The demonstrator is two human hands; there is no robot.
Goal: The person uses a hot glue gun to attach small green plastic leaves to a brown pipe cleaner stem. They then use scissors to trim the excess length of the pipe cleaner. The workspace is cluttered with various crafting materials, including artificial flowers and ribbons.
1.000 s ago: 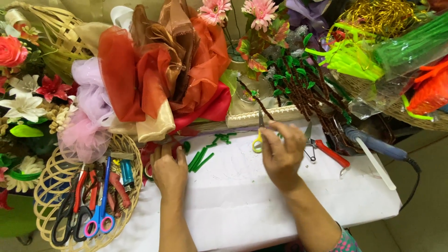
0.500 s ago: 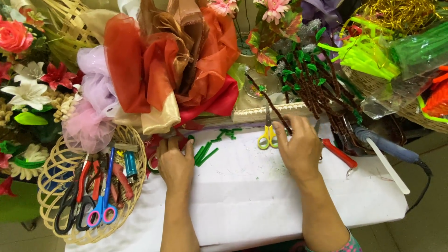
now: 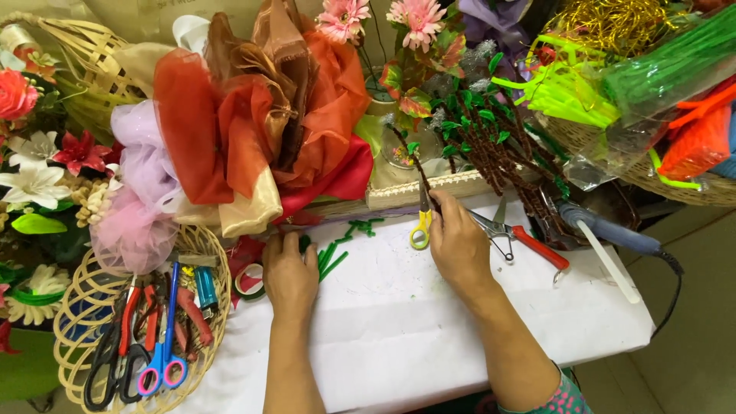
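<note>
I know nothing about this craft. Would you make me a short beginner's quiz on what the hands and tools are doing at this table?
1. True or false: the right hand is at the yellow-handled scissors.
2. What does the left hand rest next to? A) green stem pieces B) the glue gun C) the red-handled pliers
3. Fill in: the blue and pink scissors lie in a woven ____.

Key: 1 true; 2 A; 3 basket.
</note>
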